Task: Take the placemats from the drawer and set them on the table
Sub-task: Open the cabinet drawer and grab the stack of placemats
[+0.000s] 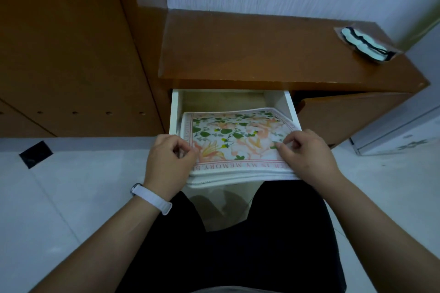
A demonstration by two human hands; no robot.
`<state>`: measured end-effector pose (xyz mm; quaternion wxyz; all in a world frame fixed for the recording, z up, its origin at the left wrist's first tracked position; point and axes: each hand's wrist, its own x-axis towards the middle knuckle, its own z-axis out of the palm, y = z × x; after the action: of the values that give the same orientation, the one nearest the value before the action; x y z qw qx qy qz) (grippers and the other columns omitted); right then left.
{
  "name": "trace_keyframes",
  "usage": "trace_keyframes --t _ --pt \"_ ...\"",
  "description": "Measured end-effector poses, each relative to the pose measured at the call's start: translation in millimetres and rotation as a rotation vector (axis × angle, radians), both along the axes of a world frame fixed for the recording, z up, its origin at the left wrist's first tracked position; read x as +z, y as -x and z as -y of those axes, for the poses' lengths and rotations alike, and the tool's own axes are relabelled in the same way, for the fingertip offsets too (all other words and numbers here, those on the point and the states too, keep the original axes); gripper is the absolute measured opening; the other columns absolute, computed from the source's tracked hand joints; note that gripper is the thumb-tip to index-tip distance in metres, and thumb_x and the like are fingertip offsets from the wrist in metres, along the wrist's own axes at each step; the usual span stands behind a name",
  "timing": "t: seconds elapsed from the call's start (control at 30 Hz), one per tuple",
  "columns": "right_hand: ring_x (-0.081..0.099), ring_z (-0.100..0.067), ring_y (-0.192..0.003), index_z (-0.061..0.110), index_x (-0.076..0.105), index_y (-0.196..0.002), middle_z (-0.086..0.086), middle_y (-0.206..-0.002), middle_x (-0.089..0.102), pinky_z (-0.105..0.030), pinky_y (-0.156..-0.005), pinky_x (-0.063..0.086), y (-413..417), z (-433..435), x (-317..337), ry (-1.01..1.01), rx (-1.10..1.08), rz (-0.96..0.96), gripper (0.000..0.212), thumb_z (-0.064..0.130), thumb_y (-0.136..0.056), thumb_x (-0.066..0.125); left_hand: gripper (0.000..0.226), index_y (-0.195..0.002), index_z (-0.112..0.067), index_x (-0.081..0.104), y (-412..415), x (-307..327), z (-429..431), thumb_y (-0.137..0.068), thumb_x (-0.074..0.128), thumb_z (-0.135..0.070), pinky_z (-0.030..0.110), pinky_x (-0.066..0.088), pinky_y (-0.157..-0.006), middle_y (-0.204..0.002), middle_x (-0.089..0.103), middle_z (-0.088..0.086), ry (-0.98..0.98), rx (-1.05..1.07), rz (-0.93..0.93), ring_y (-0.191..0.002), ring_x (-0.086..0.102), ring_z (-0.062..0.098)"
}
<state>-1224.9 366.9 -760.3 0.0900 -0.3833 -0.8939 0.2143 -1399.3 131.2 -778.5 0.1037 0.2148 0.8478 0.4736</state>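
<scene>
Head view: left hand [170,158] and right hand [303,150] pinch placemats [234,138] over drawer [174,107].

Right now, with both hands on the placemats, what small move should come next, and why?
Probably lift the placemats straight up, clear of the drawer. The left hand and the right hand pinch the near corners, while the far edge lies between the drawer walls, lower than the table top.
</scene>
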Motion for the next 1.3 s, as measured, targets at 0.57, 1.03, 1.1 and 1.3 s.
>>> trace_keyframes --t 0.57,1.03,1.1,1.3 --pt "0.066 -0.008 -0.071 0.012 0.048 -0.109 0.007 -0.088 0.065 -0.018 -0.052 0.05 -16 -20 -7 0.565 -0.336 -0.125 0.059 0.043 -0.073 0.083 0.021 -0.086 -0.007 0.075 -10 -9 -16 -0.081 0.075 -0.027 0.032 0.055 -0.062 -0.077 0.075 0.012 -0.165 0.324 0.635 -0.069 0.072 0.026" --pt "0.074 -0.034 -0.082 -0.005 0.065 -0.103 -0.019 -0.089 0.076 -0.042 -0.073 0.06 -21 -48 8 1.069 -0.387 -0.233 0.037 0.02 -0.08 0.08 0.016 -0.098 0.004 0.066 -3 27 -26 -0.086 0.068 -0.006 0.034 0.057 -0.061 -0.086 0.073 0.017 -0.109 0.216 0.628 -0.075 0.071 0.027" --pt "0.075 -0.031 -0.077 -0.004 0.064 -0.103 -0.017 -0.087 0.076 -0.032 -0.062 0.058 -25 -43 26 1.085 -0.409 -0.193 0.035 0.019 -0.081 0.079 0.021 -0.1 0.005 0.065 -8 46 -24 -0.084 0.07 -0.007 0.044 0.06 -0.072 -0.093 0.072 0.022 -0.09 0.24 0.668 -0.084 0.07 0.035" --pt "0.074 -0.028 -0.073 0.0 0.063 -0.101 -0.014 -0.086 0.076 -0.037 -0.062 0.057 -49 -23 107 1.089 -0.45 -0.109 0.032 0.022 -0.083 0.078 0.003 -0.087 -0.004 0.067 -26 137 -17 -0.085 0.069 -0.005 0.05 0.058 -0.077 -0.092 0.071 0.023 -0.025 0.251 0.748 -0.085 0.069 0.039"
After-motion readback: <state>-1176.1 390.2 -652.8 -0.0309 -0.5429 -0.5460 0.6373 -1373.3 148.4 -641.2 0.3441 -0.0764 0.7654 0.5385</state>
